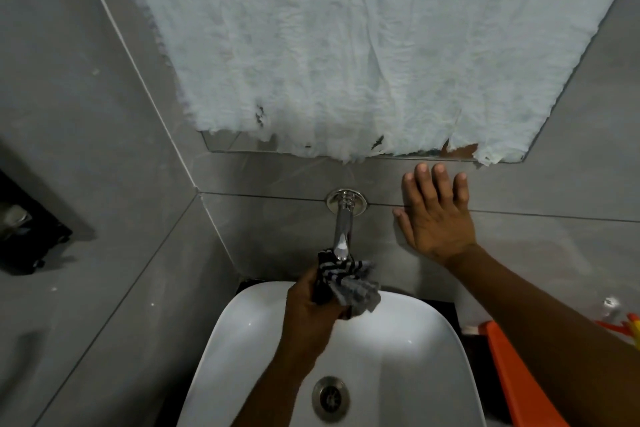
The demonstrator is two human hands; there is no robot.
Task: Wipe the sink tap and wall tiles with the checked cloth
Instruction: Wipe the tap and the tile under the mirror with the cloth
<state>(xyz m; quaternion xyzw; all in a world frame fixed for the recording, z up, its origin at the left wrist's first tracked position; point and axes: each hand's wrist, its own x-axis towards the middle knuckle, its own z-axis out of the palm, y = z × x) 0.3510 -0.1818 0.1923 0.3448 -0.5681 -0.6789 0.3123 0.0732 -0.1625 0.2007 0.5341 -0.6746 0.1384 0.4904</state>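
A chrome tap sticks out of the grey wall tiles above a white sink. My left hand grips a bunched black, grey and white checked cloth and holds it against the tap's spout tip from below. My right hand lies flat on the wall tiles to the right of the tap, fingers spread, holding nothing.
A mirror covered with white crumpled paper hangs above the tap. A black holder is fixed on the left wall. An orange object and a small bottle stand to the right of the sink. The drain is in the sink's middle.
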